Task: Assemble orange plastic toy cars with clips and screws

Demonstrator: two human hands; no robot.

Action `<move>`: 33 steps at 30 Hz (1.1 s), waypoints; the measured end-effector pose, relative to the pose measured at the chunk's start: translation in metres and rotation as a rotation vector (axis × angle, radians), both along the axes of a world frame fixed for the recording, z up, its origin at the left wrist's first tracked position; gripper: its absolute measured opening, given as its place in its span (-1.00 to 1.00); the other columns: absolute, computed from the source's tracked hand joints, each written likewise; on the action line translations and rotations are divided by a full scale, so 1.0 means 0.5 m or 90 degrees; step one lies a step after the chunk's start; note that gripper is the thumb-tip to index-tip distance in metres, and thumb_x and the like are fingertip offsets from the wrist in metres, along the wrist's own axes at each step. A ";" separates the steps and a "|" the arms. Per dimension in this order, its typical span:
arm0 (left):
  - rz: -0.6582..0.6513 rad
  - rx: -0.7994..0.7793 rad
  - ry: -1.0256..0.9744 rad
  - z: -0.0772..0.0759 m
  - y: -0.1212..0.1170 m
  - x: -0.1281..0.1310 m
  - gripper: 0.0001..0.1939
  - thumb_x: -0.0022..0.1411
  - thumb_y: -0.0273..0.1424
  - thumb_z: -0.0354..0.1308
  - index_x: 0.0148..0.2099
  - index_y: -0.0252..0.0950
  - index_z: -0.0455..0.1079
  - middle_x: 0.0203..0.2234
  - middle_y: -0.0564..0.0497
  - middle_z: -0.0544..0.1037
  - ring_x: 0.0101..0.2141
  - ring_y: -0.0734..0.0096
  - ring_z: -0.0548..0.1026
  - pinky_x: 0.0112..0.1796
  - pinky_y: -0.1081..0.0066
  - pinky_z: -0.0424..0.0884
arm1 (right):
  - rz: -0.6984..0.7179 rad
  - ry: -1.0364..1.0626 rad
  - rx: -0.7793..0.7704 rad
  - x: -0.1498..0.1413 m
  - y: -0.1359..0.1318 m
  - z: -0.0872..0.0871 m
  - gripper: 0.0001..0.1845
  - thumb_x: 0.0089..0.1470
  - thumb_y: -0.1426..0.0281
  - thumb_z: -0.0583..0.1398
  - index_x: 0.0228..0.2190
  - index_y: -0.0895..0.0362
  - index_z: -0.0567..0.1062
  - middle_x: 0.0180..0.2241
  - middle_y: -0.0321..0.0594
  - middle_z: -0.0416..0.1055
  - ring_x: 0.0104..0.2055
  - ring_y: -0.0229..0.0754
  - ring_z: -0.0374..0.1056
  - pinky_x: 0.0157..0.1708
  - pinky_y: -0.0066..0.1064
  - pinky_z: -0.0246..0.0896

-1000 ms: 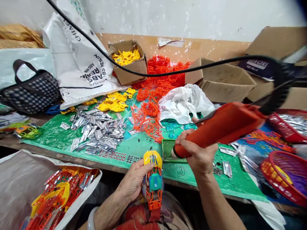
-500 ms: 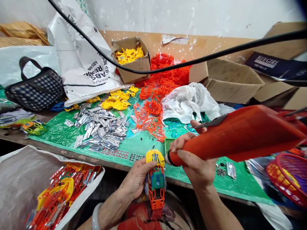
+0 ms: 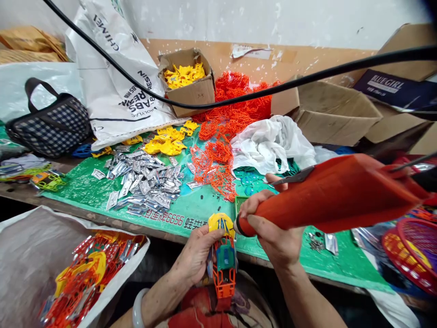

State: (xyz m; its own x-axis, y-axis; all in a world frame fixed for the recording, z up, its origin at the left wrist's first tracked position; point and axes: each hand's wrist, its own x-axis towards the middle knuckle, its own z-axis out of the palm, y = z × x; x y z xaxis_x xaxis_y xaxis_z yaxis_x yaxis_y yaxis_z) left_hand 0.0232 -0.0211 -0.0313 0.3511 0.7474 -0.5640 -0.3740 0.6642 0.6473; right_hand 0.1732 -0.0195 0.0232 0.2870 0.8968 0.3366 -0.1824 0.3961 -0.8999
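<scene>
My left hand [image 3: 197, 255] grips a toy car body [image 3: 225, 258] by its side, the thumb lying across the yellow front. The body has an orange cage-like frame and a dark green middle piece. Wrapped in my right hand [image 3: 273, 228] is a red electric screwdriver [image 3: 327, 196], tilted with its black-collared tip down to the left. That tip meets the right side of the yellow front; the bit itself is hidden. A small green basket [image 3: 240, 203] sits just behind the tip. Silvery flat parts [image 3: 145, 182] lie piled on the green sheet to the left.
A white sack [image 3: 20, 255] of assembled bodies stands at the lower left. Behind the bench are a carton of yellow parts [image 3: 184, 76], orange frames [image 3: 235, 105], a white plastic bag [image 3: 273, 143] and an open carton [image 3: 336, 109]. A black cable [image 3: 239, 96] crosses the view. Red baskets [image 3: 409, 255] stand right.
The red electric screwdriver has shifted slightly left and down with my right hand. My left hand and the toy car body stay nearly in place. The view has tilted a little.
</scene>
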 end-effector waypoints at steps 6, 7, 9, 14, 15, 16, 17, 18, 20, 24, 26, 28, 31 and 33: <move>0.014 -0.016 0.006 0.001 -0.008 0.003 -0.64 -0.14 -0.27 0.49 -0.34 -0.39 0.51 -0.63 0.05 0.54 -0.69 0.57 0.37 -0.60 0.55 0.38 | 0.026 -0.030 -0.022 -0.003 -0.005 -0.018 -0.74 -0.11 0.46 0.33 -0.32 0.05 0.44 -0.46 -0.36 0.36 -0.42 -0.20 0.35 -0.27 -0.22 0.37; 0.013 -0.017 0.008 0.000 -0.009 0.003 -0.64 -0.15 -0.27 0.49 -0.35 -0.38 0.50 -0.64 0.05 0.54 -0.70 0.57 0.37 -0.60 0.54 0.37 | 0.028 -0.031 -0.021 -0.005 -0.005 -0.022 -0.71 -0.11 0.47 0.33 -0.29 0.04 0.43 -0.46 -0.37 0.37 -0.42 -0.21 0.35 -0.28 -0.23 0.37; 0.016 -0.017 0.008 -0.001 -0.012 0.003 -0.64 -0.16 -0.26 0.49 -0.38 -0.38 0.49 -0.66 0.06 0.52 -0.70 0.56 0.37 -0.60 0.54 0.38 | 0.022 -0.028 -0.018 -0.009 -0.007 -0.028 -0.64 -0.10 0.48 0.32 -0.22 0.02 0.41 -0.46 -0.38 0.37 -0.43 -0.21 0.36 -0.30 -0.25 0.37; 0.006 -0.007 0.007 -0.009 -0.011 -0.002 -0.66 -0.12 -0.26 0.48 -0.37 -0.38 0.49 -0.66 0.07 0.51 -0.70 0.57 0.36 -0.59 0.53 0.38 | 0.016 -0.017 -0.019 -0.009 -0.012 -0.020 -0.53 -0.13 0.50 0.31 -0.13 0.01 0.37 -0.48 -0.41 0.37 -0.45 -0.21 0.36 -0.32 -0.25 0.38; -0.004 -0.001 0.006 -0.011 -0.010 -0.004 -0.67 -0.09 -0.26 0.47 -0.36 -0.38 0.49 -0.65 0.07 0.51 -0.69 0.58 0.35 -0.59 0.54 0.37 | 0.019 -0.013 -0.018 -0.007 -0.012 -0.012 -0.55 -0.13 0.50 0.31 -0.15 0.01 0.38 -0.48 -0.41 0.36 -0.46 -0.21 0.36 -0.32 -0.25 0.38; -0.013 0.007 0.004 -0.012 -0.009 -0.007 -0.68 -0.06 -0.27 0.45 -0.34 -0.38 0.50 -0.63 0.07 0.51 -0.69 0.58 0.35 -0.59 0.55 0.36 | 0.021 -0.006 -0.015 -0.003 -0.012 -0.003 -0.58 -0.14 0.49 0.30 -0.18 0.00 0.39 -0.49 -0.42 0.36 -0.47 -0.22 0.36 -0.33 -0.25 0.39; -0.023 0.016 0.005 -0.013 -0.008 -0.009 -0.69 -0.04 -0.27 0.44 -0.32 -0.38 0.51 -0.62 0.06 0.52 -0.68 0.58 0.36 -0.59 0.55 0.35 | 0.017 0.006 -0.009 0.003 -0.010 0.006 -0.60 -0.14 0.49 0.30 -0.21 0.01 0.40 -0.50 -0.43 0.36 -0.48 -0.23 0.35 -0.34 -0.25 0.39; -0.035 0.022 0.008 -0.014 -0.007 -0.011 -0.70 -0.02 -0.28 0.43 -0.31 -0.39 0.52 -0.60 0.05 0.53 -0.67 0.59 0.36 -0.59 0.56 0.33 | 0.006 0.017 -0.002 0.009 -0.008 0.014 -0.62 -0.16 0.49 0.30 -0.23 0.01 0.41 -0.51 -0.44 0.36 -0.50 -0.24 0.34 -0.35 -0.25 0.39; -0.059 0.027 0.031 -0.014 -0.007 -0.014 -0.71 0.00 -0.28 0.41 -0.30 -0.40 0.53 -0.59 0.04 0.53 -0.67 0.59 0.35 -0.62 0.57 0.30 | -0.040 0.028 0.011 0.024 0.001 0.023 -0.68 -0.18 0.50 0.30 -0.29 0.03 0.43 -0.52 -0.43 0.37 -0.52 -0.25 0.34 -0.38 -0.27 0.38; -0.096 0.038 0.074 -0.007 -0.010 -0.014 -0.71 0.01 -0.26 0.40 -0.33 -0.42 0.53 -0.59 0.02 0.52 -0.67 0.59 0.34 -0.62 0.56 0.30 | -0.122 0.005 0.016 0.052 0.021 0.008 -0.82 -0.19 0.52 0.32 -0.48 0.10 0.44 -0.54 -0.38 0.41 -0.52 -0.24 0.36 -0.43 -0.30 0.33; -0.103 0.039 0.079 -0.002 -0.011 -0.012 -0.70 0.00 -0.24 0.40 -0.35 -0.41 0.53 -0.60 0.03 0.52 -0.67 0.58 0.35 -0.62 0.56 0.31 | -0.118 0.003 0.009 0.058 0.027 -0.009 -0.85 -0.18 0.52 0.32 -0.53 0.11 0.45 -0.54 -0.37 0.42 -0.52 -0.24 0.37 -0.44 -0.31 0.30; -0.110 0.028 0.087 0.002 -0.012 -0.009 -0.69 -0.03 -0.23 0.41 -0.37 -0.39 0.51 -0.62 0.05 0.50 -0.69 0.58 0.34 -0.64 0.57 0.30 | -0.110 0.008 -0.001 0.058 0.028 -0.023 -0.85 -0.18 0.52 0.33 -0.51 0.11 0.47 -0.54 -0.37 0.42 -0.52 -0.25 0.37 -0.45 -0.31 0.28; -0.124 0.016 0.097 0.004 -0.012 -0.006 -0.68 -0.05 -0.22 0.42 -0.37 -0.39 0.52 -0.62 0.05 0.51 -0.69 0.58 0.35 -0.65 0.57 0.28 | -0.112 0.014 -0.014 0.053 0.026 -0.033 -0.84 -0.18 0.51 0.33 -0.49 0.11 0.47 -0.54 -0.38 0.42 -0.52 -0.24 0.36 -0.44 -0.30 0.30; -0.125 0.013 0.101 0.002 -0.012 -0.006 -0.68 -0.05 -0.22 0.42 -0.37 -0.39 0.53 -0.62 0.04 0.52 -0.69 0.58 0.35 -0.65 0.57 0.28 | -0.114 0.008 -0.022 0.049 0.026 -0.035 -0.85 -0.19 0.50 0.34 -0.51 0.12 0.46 -0.54 -0.37 0.42 -0.52 -0.24 0.36 -0.44 -0.29 0.32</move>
State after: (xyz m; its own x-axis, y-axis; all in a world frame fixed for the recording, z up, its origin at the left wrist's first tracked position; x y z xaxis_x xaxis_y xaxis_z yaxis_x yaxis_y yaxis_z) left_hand 0.0202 -0.0270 -0.0301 0.3988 0.6853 -0.6093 -0.1317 0.7004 0.7015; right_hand 0.1976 -0.0067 0.0058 0.4475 0.8419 0.3016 -0.1225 0.3918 -0.9119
